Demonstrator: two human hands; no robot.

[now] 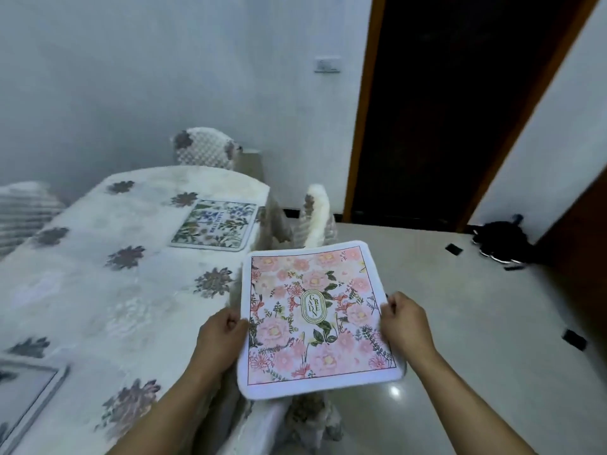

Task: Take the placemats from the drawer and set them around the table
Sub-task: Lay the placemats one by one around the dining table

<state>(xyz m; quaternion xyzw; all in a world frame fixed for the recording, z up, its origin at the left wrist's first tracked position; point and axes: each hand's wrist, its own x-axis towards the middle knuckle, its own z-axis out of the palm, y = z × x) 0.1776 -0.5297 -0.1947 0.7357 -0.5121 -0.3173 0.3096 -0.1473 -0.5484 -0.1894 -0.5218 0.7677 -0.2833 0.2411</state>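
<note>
I hold a pink floral placemat (pixel 315 320) flat in the air, just past the table's right edge, over a chair. My left hand (pixel 220 336) grips its left edge and my right hand (pixel 404 323) grips its right edge. A green and blue floral placemat (pixel 215 224) lies on the table (pixel 98 284) at its far right side. The corner of another mat (pixel 29 395) with a grey border shows on the table at the near left. The table wears a white cloth with dark flowers.
Covered chairs stand at the far end (pixel 203 149), at the left (pixel 23 205) and along the right side (pixel 315 218). A dark open doorway (pixel 443 110) is at the right rear. Dark objects (pixel 502 241) lie on the shiny floor by the door.
</note>
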